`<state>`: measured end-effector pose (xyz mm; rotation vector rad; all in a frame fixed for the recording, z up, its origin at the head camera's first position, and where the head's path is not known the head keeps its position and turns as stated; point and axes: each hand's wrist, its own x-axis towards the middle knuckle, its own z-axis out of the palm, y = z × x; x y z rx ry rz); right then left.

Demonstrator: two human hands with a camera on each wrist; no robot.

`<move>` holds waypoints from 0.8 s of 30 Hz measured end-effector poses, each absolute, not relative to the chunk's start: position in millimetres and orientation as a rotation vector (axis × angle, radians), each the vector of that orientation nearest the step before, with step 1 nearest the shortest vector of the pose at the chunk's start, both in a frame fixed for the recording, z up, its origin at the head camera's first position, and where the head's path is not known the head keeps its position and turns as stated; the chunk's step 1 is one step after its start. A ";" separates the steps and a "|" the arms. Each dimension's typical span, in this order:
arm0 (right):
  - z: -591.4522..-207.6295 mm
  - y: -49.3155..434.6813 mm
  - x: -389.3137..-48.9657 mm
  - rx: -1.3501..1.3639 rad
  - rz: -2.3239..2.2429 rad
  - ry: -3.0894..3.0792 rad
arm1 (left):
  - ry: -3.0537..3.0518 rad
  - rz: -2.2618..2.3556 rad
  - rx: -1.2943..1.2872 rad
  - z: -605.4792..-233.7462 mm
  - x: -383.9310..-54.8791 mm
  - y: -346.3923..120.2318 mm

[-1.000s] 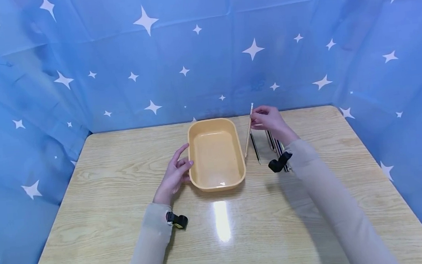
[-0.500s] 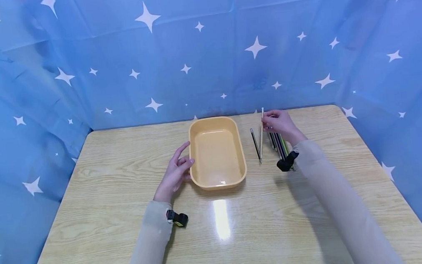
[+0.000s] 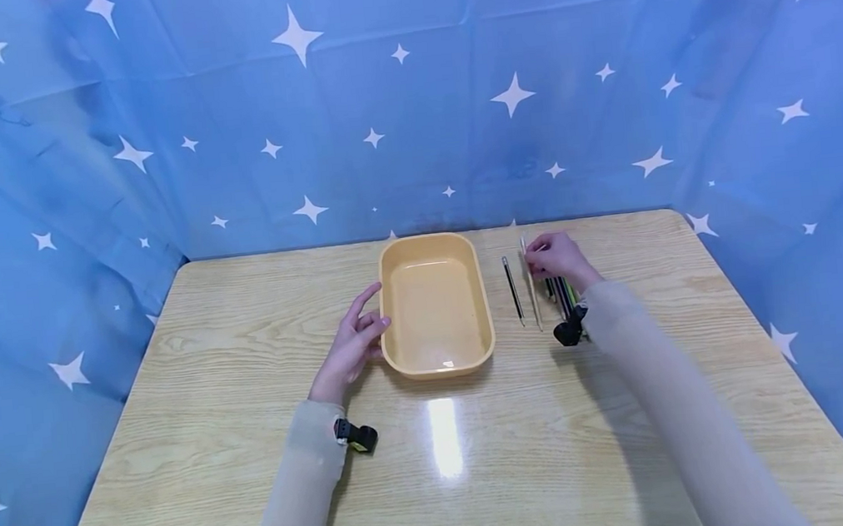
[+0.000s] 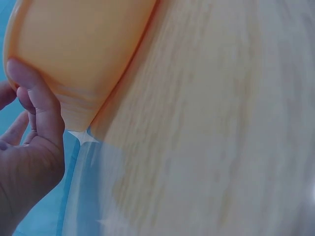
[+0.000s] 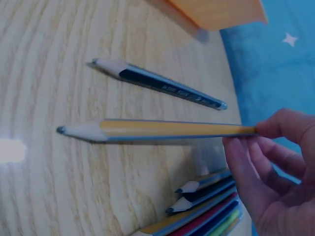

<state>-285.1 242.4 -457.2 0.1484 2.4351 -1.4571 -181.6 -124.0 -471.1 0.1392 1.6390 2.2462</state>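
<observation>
Thumb and fingertips of my right hand pinch the far end of a yellow pencil. Its sharpened tip points toward me, low over the table. Left of it lies a dark pencil, roughly parallel. A bunch of several pencils, striped and coloured, sits on the other side, partly hidden by the right hand and wrist in the head view. My left hand rests against the left side of an orange-yellow plastic tray, thumb and index finger at its rim, fingers relaxed.
The tray has nothing in it and stands at the far middle of the wood-grain table. A blue cloth with white stars hangs behind the table's far edge and at both sides. Each wrist wears a small black camera.
My right hand has carried the yellow pencil from beside the tray rightward, past the dark pencil, and lowered it toward the table beside the bunch. The left hand stays at the tray.
</observation>
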 end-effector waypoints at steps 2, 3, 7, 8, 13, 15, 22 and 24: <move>-460.0 241.6 -285.6 0.159 -1.424 2.453 | 1.641 2.243 0.141 -471.5 -181.5 -124.2; -461.1 240.8 -285.8 0.162 -1.409 2.461 | 1.641 2.243 0.140 -471.8 -181.4 -124.2; -463.4 236.6 -285.8 0.162 -1.354 2.497 | 1.644 2.243 0.135 -473.0 -180.9 -124.4; -463.4 235.6 -285.5 0.160 -1.339 2.509 | 1.647 2.242 0.133 -473.4 -180.9 -124.3; -463.2 233.9 -284.3 0.161 -1.301 2.531 | 1.657 2.234 0.126 -474.2 -180.9 -124.8; -462.8 234.3 -283.8 0.164 -1.313 2.527 | 1.658 2.234 0.118 -473.8 -180.9 -125.1; -454.6 240.8 -275.9 0.105 -1.348 2.517 | 1.673 2.224 0.107 -472.5 -180.4 -126.4; -452.5 244.8 -272.6 0.088 -1.347 2.513 | 1.679 2.225 0.106 -474.8 -180.9 -126.9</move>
